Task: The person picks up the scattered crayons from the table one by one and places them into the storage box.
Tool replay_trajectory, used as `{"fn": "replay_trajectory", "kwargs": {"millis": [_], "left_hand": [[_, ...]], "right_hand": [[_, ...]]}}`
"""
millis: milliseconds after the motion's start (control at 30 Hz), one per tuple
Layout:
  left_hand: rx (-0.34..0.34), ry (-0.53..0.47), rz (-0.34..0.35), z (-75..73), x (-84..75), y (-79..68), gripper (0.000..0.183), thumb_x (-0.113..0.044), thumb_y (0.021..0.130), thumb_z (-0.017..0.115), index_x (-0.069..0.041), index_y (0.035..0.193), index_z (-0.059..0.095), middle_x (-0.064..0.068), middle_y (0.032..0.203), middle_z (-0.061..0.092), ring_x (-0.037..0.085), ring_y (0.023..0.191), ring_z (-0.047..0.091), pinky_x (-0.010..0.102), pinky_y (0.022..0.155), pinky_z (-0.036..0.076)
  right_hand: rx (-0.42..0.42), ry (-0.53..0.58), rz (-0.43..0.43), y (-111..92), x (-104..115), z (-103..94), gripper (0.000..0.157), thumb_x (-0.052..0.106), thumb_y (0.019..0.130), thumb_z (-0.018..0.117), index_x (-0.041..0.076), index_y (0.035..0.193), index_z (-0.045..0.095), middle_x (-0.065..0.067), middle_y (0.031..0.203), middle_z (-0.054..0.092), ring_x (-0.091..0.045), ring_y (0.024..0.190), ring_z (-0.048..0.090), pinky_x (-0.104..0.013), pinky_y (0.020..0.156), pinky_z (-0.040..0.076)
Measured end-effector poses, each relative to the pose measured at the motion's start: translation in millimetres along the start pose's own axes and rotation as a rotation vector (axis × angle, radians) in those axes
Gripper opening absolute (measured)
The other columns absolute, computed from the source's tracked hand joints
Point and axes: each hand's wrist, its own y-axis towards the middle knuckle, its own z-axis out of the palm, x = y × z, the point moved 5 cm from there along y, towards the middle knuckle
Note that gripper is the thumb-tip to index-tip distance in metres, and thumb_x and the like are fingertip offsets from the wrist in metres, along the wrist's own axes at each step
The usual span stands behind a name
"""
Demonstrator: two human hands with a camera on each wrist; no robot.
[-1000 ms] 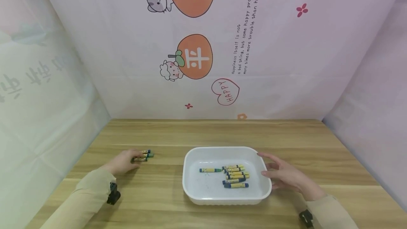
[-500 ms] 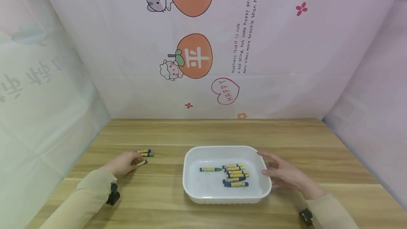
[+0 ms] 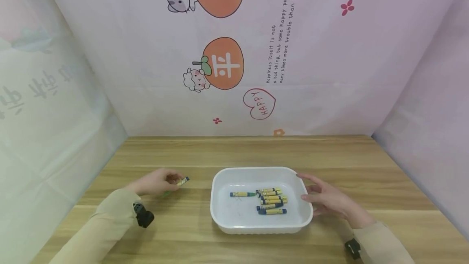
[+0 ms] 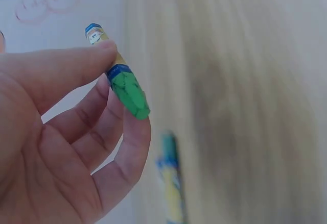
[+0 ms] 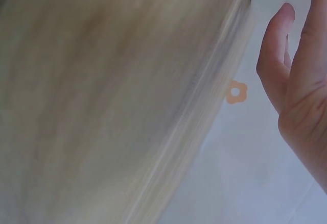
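My left hand (image 3: 159, 180) pinches a green crayon (image 4: 122, 73) with a yellow-and-blue wrapper between thumb and fingers, its green tip pointing back towards the wrist. Below it in the left wrist view, a second crayon (image 4: 172, 183) with a darker green tip lies blurred on the table; in the head view the hand covers that spot. My right hand (image 3: 329, 201) rests against the right side of a white plastic tray (image 3: 253, 230), fingers fairly straight at its rim. Inside the tray lie a lone green crayon (image 3: 239, 194) and a group of several yellow-wrapped crayons (image 3: 272, 201).
The wood-grain table (image 3: 183, 235) meets a printed white cloth backdrop (image 3: 311, 105) along its far edge. Similar cloth hangs on the left and right sides. Bare tabletop lies between the left hand and the tray.
My left hand first drew one crayon apart from the small group on the table, then lifted it and moved right with it. The right hand and the tray have stayed in place.
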Motion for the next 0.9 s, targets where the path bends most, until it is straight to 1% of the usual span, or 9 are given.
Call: {"fn": "replay_trajectory", "kwargs": {"millis": [133, 300, 400, 433, 533, 633, 700, 800, 900], "left_hand": [[0.024, 0.002, 0.039, 2.4, -32.9, 11.6, 0.029, -0.014, 0.088, 0.064, -0.005, 0.116, 0.062, 0.001, 0.101, 0.062, 0.015, 0.095, 0.057, 0.033, 0.082, 0.05], [0.072, 0.011, 0.112, 8.1, -83.2, 29.2, 0.029, -0.011, 0.088, 0.064, -0.009, 0.116, 0.063, -0.001, 0.102, 0.063, 0.014, 0.094, 0.057, 0.03, 0.082, 0.05], [0.101, 0.04, 0.148, 13.5, -115.7, 39.9, 0.027, -0.011, 0.088, 0.065, -0.013, 0.115, 0.064, -0.003, 0.101, 0.063, 0.012, 0.093, 0.057, 0.028, 0.081, 0.05], [0.114, 0.054, 0.17, 15.7, -125.8, 43.7, 0.026, -0.011, 0.087, 0.065, -0.013, 0.114, 0.065, -0.004, 0.101, 0.064, 0.011, 0.093, 0.057, 0.027, 0.08, 0.05], [0.165, 0.11, 0.207, 25.3, -150.2, 57.6, 0.025, -0.01, 0.087, 0.066, -0.014, 0.112, 0.066, -0.005, 0.098, 0.064, 0.009, 0.092, 0.057, 0.025, 0.08, 0.049], [0.236, 0.155, 0.205, 39.1, -164.0, 72.8, 0.024, -0.009, 0.087, 0.066, -0.015, 0.11, 0.066, -0.006, 0.094, 0.063, 0.008, 0.089, 0.057, 0.023, 0.078, 0.048], [0.283, 0.178, 0.176, 49.7, -168.2, 81.6, 0.023, -0.009, 0.087, 0.067, -0.017, 0.108, 0.067, -0.007, 0.093, 0.062, 0.008, 0.088, 0.056, 0.022, 0.076, 0.048], [0.349, 0.194, 0.151, 66.6, -168.2, 93.0, 0.021, -0.008, 0.085, 0.068, -0.017, 0.104, 0.067, -0.006, 0.09, 0.06, 0.006, 0.082, 0.055, 0.019, 0.07, 0.048], [0.4, 0.192, 0.124, 81.0, -163.7, 100.7, 0.02, -0.004, 0.083, 0.069, -0.015, 0.099, 0.068, -0.005, 0.087, 0.059, 0.005, 0.075, 0.055, 0.018, 0.063, 0.048]], "right_hand": [[0.001, 0.005, -0.002, 0, 0, -0.5, 0.081, 0.01, 0.089, 0.062, 0.003, 0.148, 0.007, -0.042, 0.131, 0.03, -0.027, 0.094, 0.064, -0.05, 0.077, 0.055], [-0.005, -0.008, 0.001, 0, 0, -0.5, 0.08, 0.011, 0.09, 0.062, 0.002, 0.148, 0.008, -0.043, 0.132, 0.029, -0.025, 0.094, 0.063, -0.049, 0.076, 0.056], [-0.006, -0.012, -0.001, 0, 0, -0.3, 0.08, 0.012, 0.089, 0.063, 0.002, 0.148, 0.008, -0.042, 0.131, 0.03, -0.025, 0.094, 0.063, -0.049, 0.076, 0.056], [-0.007, -0.013, -0.001, 0, 0, -0.3, 0.081, 0.012, 0.089, 0.063, 0.002, 0.148, 0.008, -0.042, 0.131, 0.031, -0.025, 0.094, 0.064, -0.049, 0.076, 0.056], [-0.01, -0.018, -0.002, 0, -1, -0.8, 0.081, 0.013, 0.089, 0.064, 0.002, 0.148, 0.009, -0.04, 0.129, 0.034, -0.025, 0.093, 0.064, -0.049, 0.075, 0.056], [-0.01, -0.016, -0.004, 1, -1, -1.0, 0.082, 0.013, 0.089, 0.064, 0.002, 0.148, 0.009, -0.04, 0.129, 0.034, -0.025, 0.093, 0.064, -0.05, 0.076, 0.055], [-0.009, -0.012, -0.005, 0, -1, -0.9, 0.082, 0.012, 0.089, 0.064, 0.002, 0.148, 0.008, -0.041, 0.13, 0.033, -0.026, 0.094, 0.064, -0.05, 0.076, 0.055], [-0.012, -0.015, -0.003, 0, -1, -1.2, 0.081, 0.011, 0.088, 0.063, 0.002, 0.148, 0.009, -0.041, 0.13, 0.033, -0.026, 0.094, 0.064, -0.05, 0.076, 0.055], [-0.01, -0.012, -0.002, 0, -1, -1.5, 0.081, 0.011, 0.088, 0.063, 0.002, 0.148, 0.009, -0.041, 0.129, 0.033, -0.026, 0.094, 0.064, -0.05, 0.076, 0.055]]}}
